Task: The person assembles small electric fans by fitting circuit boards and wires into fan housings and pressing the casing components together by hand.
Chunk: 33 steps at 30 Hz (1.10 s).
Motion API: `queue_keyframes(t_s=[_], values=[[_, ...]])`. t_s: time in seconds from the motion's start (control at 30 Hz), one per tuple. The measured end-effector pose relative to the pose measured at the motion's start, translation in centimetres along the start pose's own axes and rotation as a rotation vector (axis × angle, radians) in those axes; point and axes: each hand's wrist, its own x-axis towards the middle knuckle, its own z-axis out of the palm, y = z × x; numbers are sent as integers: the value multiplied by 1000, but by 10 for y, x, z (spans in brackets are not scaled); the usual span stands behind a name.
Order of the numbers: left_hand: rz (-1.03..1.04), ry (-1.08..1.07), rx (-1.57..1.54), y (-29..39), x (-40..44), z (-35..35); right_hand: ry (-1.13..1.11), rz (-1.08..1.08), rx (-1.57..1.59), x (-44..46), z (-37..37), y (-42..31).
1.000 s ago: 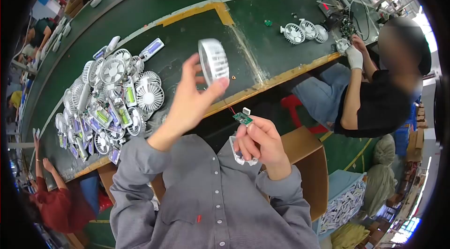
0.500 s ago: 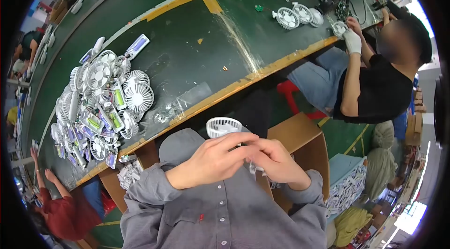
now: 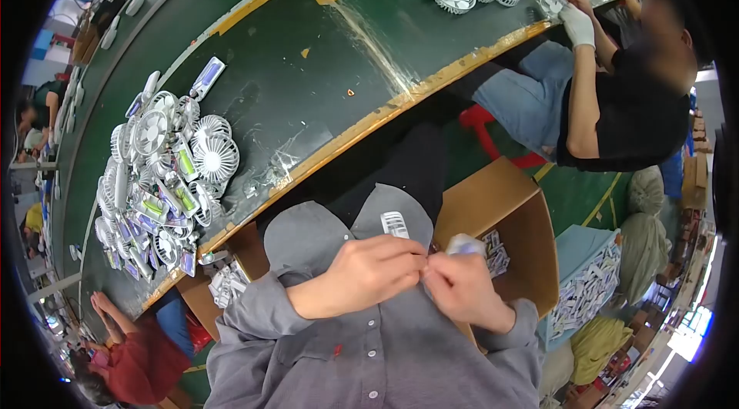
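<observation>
A: Your left hand (image 3: 366, 274) is in front of your shirt (image 3: 331, 370); its fingers are bent and drawn together; what is between their tips, I cannot tell.

B: Your right hand (image 3: 468, 289) is just beside it; the fingertips of both hands touch or almost touch, I cannot tell which; the right fingers are curled tightly around a white piece (image 3: 466, 246), which looks blurred and comes out above the fist.

A: And the slotted white part (image 3: 394, 224)?

B: It shows just beyond the knuckles of your left hand, above your lap; its lower end is hidden, so I cannot tell if your left fingers grip it.

A: To your left, a pile of fans (image 3: 154, 186) lies on the green table (image 3: 269, 82); near your right arm is a cardboard box (image 3: 531, 228) with small white pieces inside.
</observation>
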Motion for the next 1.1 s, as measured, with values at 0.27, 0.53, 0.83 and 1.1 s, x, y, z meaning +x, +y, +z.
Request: queue_keyframes(t_s=[0.27, 0.53, 0.83, 1.1], values=[[-590, 374, -599, -23, -9, -75, 217, 405, 451, -96, -46, 65], [-380, 560, -892, -37, -2, -104, 609, 390, -286, -90, -35, 221], [-311, 416, -1462, 4, 24, -94, -368, -113, 1567, 104, 48, 10], [-208, 268, -929, -10, -39, -80, 78, -350, 952, 143, 55, -2]])
